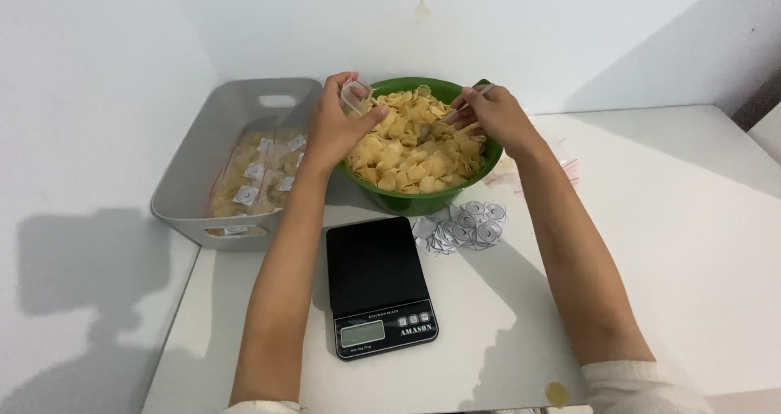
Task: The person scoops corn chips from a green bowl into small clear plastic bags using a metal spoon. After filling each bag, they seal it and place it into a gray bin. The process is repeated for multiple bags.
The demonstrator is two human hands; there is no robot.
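We see pale yellow chips [415, 150] heaped in a green bowl [423, 201] at the far middle of the white surface [691, 243]. We judge them light, brittle and easily crushed, best lifted loosely from the top. Our left hand [335, 133] pinches a small clear bag [355, 95] at the bowl's left rim; our right hand [488, 117] curls over the chips, holding a thin clear piece. Nearer sit 1 black scale [378, 284], grey labels [464, 228], and left, a grey bin [236, 158].
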